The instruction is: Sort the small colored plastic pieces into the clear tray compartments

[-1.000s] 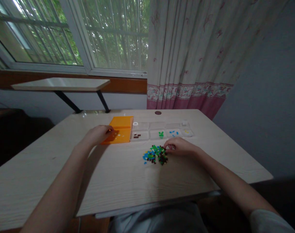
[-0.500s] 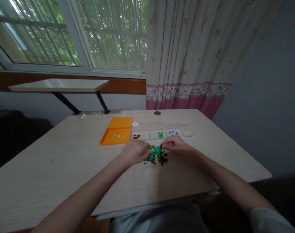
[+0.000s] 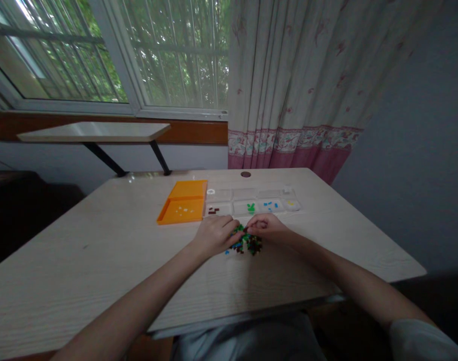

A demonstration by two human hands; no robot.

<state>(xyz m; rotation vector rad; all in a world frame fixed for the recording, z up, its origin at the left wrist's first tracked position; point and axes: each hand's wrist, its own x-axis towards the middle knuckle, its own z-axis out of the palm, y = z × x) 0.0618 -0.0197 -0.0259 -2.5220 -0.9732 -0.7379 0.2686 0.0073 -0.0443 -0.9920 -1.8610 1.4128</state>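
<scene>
A heap of tiny plastic building pieces, green, blue, brown and some yellow, lies on the table in front of me. My left hand rests over the heap's left edge, fingers curled together at the pieces; what they hold, if anything, is hidden. Over the heap's upper right side, my right hand has thumb and fingers pinched together. Something dark and small seems to be at those fingertips, too small to make out. One loose blue piece sits just below my left hand.
Beyond the hands stands a clear compartment tray holding brown pieces, green pieces, blue pieces and yellow ones. Left of it lies an open orange case with white pieces. A raised shelf stands at the back left.
My right hand has moved left over the heap, its fingertips now close to my left hand. My left hand has shifted slightly right and covers more of the pieces.
</scene>
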